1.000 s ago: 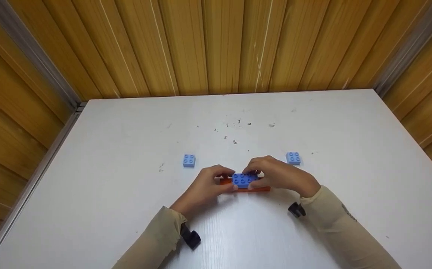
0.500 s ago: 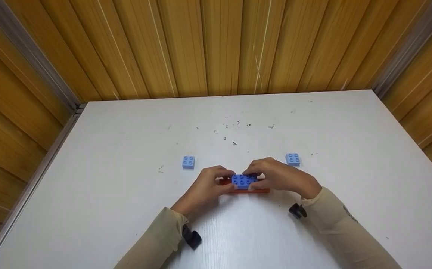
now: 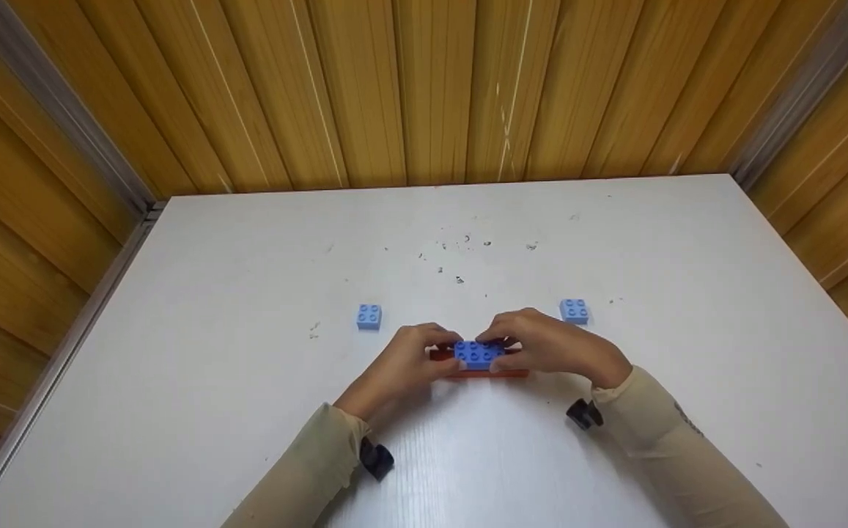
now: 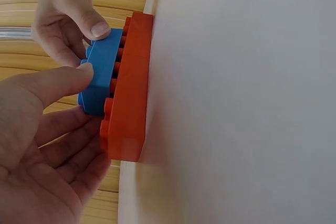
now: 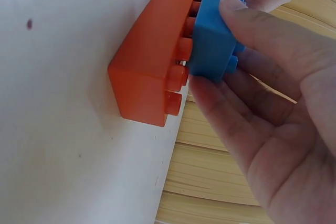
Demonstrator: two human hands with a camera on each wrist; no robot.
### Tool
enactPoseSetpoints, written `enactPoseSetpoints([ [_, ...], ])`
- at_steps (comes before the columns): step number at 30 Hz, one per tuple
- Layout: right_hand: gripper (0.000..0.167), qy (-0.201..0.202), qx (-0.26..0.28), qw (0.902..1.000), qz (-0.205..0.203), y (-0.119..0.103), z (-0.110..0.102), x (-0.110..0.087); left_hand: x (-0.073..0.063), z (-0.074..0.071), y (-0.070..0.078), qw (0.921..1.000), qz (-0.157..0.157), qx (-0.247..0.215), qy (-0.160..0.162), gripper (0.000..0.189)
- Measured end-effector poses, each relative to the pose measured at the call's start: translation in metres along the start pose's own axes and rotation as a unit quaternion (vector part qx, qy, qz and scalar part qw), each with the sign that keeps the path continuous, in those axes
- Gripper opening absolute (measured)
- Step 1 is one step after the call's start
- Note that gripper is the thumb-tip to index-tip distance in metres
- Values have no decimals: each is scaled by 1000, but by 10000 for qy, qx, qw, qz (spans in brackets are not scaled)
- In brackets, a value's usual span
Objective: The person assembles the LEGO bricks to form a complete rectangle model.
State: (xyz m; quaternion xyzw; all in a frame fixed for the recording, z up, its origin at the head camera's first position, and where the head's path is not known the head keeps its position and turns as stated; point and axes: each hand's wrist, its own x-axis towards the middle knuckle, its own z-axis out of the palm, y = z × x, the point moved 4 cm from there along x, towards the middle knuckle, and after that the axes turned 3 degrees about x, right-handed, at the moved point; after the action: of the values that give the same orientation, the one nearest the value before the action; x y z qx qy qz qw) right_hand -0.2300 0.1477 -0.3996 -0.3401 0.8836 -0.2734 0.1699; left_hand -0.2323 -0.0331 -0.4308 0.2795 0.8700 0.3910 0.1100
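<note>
A: Where was the blue brick [image 3: 476,356], and what held it?

B: Over the middle of the orange base [image 4: 131,90], which lay flat on the table [image 3: 248,293]. The left hand [image 3: 413,357] had a narrow grip, thumb and fingers pinching one end; the right hand [image 3: 552,345] pinched the other end the same way.

A: Was it seated?

B: Apparently not — orange studs showed in the gap beneath it. I couldn't tell whether it touched their tops.

A: So what might have gone wrong?

B: If one hand had pressed harder, I think the brick would have tilted and jammed at that end. Studs out of line would have kept it perched. And neither hand plainly braced the base, so a sideways push could have slid it over the smooth tabletop. One right fingertip sat near the gap, too — a likely nip.

A: What were they made of?

B: Plastic, by the look: straight-sided blocks with smooth faces and round studs. A faint line crossed the base's side, perhaps a joint. Two pale blue bricks [image 3: 369,317], squarish and four-studded, stood farther out, one to each side. Behind the white table rose a ribbed, wood-grained wall [image 3: 365,88].
</note>
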Motion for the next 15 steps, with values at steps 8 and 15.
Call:
enactPoseSetpoints([
  [8,32,60,-92,9995,-300,2,1,-1,0,-1,1,9999,126,-111,39,28],
  [15,32,123,-65,9994,-320,2,1,-1,1,-2,2,9999,-100,-79,4,29],
])
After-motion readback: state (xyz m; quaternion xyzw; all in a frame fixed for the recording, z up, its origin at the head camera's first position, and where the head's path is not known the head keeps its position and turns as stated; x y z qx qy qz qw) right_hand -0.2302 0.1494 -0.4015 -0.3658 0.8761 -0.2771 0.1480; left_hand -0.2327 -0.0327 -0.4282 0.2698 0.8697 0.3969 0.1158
